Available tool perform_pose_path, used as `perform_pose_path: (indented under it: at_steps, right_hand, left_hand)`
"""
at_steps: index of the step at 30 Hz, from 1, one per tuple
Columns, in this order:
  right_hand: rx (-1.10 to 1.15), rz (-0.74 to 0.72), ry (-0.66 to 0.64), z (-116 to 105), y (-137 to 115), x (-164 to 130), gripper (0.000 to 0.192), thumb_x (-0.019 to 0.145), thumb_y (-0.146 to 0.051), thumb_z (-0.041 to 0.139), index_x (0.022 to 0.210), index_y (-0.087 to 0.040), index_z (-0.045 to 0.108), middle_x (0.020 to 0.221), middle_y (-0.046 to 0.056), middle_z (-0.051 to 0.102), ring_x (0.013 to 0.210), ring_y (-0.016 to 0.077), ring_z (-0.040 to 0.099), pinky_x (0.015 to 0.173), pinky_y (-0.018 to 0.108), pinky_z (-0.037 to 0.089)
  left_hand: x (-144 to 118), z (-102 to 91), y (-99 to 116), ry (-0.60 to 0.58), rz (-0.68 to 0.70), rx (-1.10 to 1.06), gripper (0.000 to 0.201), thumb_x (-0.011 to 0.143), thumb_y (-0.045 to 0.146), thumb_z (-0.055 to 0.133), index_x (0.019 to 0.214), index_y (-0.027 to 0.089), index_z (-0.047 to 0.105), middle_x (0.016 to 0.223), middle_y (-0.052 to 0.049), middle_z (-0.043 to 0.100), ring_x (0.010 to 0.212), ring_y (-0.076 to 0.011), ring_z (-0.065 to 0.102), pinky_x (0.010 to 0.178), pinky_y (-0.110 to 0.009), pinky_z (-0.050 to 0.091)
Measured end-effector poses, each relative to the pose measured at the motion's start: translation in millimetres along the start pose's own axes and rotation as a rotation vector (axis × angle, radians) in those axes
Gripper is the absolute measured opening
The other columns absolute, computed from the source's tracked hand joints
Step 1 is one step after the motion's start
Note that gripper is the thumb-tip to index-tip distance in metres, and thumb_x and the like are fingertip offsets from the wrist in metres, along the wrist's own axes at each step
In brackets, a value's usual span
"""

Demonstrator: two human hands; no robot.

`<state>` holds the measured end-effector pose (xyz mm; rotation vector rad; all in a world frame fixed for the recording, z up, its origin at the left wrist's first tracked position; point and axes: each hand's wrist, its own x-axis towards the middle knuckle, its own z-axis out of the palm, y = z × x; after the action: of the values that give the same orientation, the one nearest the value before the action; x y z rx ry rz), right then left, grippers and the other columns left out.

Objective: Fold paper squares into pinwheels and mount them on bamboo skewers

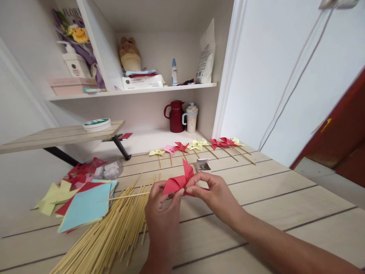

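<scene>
My left hand (164, 207) and my right hand (212, 192) meet over the wooden table (270, 198), both pinching a folded red paper pinwheel (179, 180). A thin wooden stick (128, 196) runs out to the left from under the pinwheel, level with my left fingers. Just behind the pinwheel stands a small open box of pins (203, 165). A fan of loose bamboo sticks (114, 232) lies beside my left hand.
Several finished pinwheels on sticks (199, 146) lie in a row at the table's far edge. Coloured paper squares (82, 205) and red scraps (85, 171) are piled at the left. A red jug (176, 116) and a cup (191, 118) stand by the wall under a shelf.
</scene>
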<state>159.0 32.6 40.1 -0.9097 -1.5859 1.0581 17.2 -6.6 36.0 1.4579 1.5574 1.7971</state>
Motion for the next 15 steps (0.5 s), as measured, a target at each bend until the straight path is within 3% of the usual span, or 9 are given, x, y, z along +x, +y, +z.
perform_pose_path:
  at_steps: [5,9,12,15]
  right_hand:
    - [0.007,-0.034,0.064,3.6,-4.2,-1.6,0.013,0.078,-0.025,0.074,0.074,-0.021,0.062,0.079,-0.001,0.068,0.079,0.0171,0.063,0.077,0.031,0.05]
    - [0.181,-0.01,0.123,6.9,-2.7,-2.4,0.033,0.072,-0.024,0.079,0.085,-0.024,0.049,0.081,-0.002,0.066,0.082,0.0183,0.066,0.074,0.032,0.053]
    - [0.236,0.041,0.113,8.2,-2.4,-3.8,0.046,0.071,-0.024,0.08,0.106,-0.027,0.05,0.076,-0.004,0.066,0.08,0.0194,0.068,0.078,0.036,0.056]
    - [0.237,0.089,0.096,7.9,-2.5,-4.2,0.074,0.071,-0.026,0.081,0.135,-0.03,0.043,0.079,-0.003,0.069,0.084,0.0205,0.069,0.085,0.041,0.055]
  left_hand:
    - [0.7,-1.8,-3.0,-0.012,0.005,-0.011,0.008,0.075,0.03,0.073,0.081,0.024,0.076,0.086,0.0,0.069,0.082,-0.0188,0.065,0.072,-0.027,0.05]
    - [0.8,-2.6,-6.6,-0.006,0.015,0.009,0.01,0.075,0.031,0.074,0.083,0.025,0.075,0.085,0.0,0.069,0.08,-0.0187,0.065,0.073,-0.028,0.05]
    - [0.2,-2.4,-7.8,0.016,0.035,0.006,0.009,0.075,0.03,0.074,0.082,0.025,0.075,0.088,0.0,0.069,0.085,-0.0199,0.066,0.074,-0.028,0.05]
    - [0.0,-2.9,-9.3,0.01,0.064,0.023,0.007,0.076,0.03,0.073,0.082,0.026,0.075,0.088,-0.001,0.069,0.088,-0.0207,0.065,0.075,-0.029,0.049]
